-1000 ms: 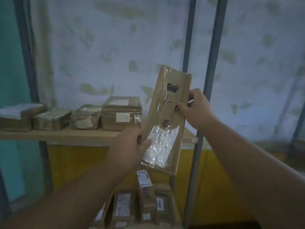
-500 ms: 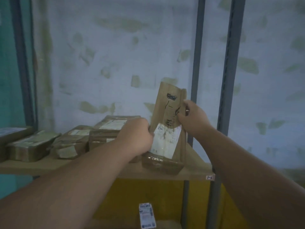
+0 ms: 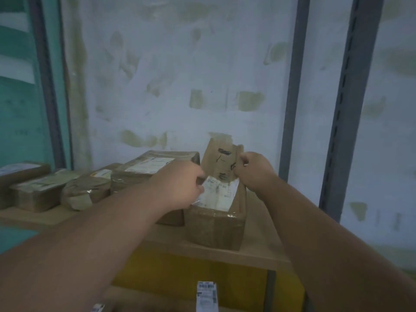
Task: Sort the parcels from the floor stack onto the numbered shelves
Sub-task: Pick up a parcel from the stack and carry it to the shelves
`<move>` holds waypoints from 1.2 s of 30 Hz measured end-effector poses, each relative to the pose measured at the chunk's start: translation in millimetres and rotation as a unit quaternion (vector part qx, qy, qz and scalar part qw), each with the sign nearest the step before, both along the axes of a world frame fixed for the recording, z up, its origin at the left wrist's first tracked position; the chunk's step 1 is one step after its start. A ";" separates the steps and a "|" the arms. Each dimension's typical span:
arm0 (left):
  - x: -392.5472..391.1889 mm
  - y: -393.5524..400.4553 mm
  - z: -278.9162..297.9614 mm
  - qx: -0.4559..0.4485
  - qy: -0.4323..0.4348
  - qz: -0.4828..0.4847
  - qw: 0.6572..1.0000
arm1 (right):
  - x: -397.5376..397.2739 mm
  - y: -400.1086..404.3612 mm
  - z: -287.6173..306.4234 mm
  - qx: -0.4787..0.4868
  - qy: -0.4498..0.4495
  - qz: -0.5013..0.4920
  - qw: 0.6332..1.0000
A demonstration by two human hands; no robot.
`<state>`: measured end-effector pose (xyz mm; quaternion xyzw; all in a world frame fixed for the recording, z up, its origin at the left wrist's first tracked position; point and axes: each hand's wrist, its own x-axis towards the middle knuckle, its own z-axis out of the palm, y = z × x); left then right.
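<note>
my left hand (image 3: 180, 188) and right hand (image 3: 252, 171) clamp the brown parcel (image 3: 217, 212); its far end hides my fingertips, scrawl unreadable

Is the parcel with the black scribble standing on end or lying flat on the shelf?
On end: the parcel rests its short end on the shelf, both hands gripping its sides.

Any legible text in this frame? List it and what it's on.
None can be read.
Held parcel: black marker scrawl and white label, both illegible.
Large box, wrapped parcels left of it: labels blurred.
Barcode label on lower parcel: too small.
</note>
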<state>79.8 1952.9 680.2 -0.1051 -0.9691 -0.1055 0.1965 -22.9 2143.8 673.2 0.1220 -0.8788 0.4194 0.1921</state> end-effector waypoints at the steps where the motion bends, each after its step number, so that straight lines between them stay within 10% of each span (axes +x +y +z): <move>1: -1.8 0.3 0.4 -0.014 -0.004 0.008 1.000 | 0.5 0.0 -3.4 -0.003 -0.009 0.003 1.000; 8: -11.6 8.0 -6.2 -0.067 0.030 0.087 0.994 | 5.7 1.5 -21.1 0.076 -0.027 0.006 0.997; 20: 42.6 -44.3 -32.6 0.118 0.126 0.051 0.984 | 100.0 -49.2 15.3 0.115 0.130 0.086 0.981; 36: 304.7 -396.1 -117.8 0.147 0.140 0.268 0.942 | 290.1 -443.2 -13.1 0.036 0.188 0.367 0.910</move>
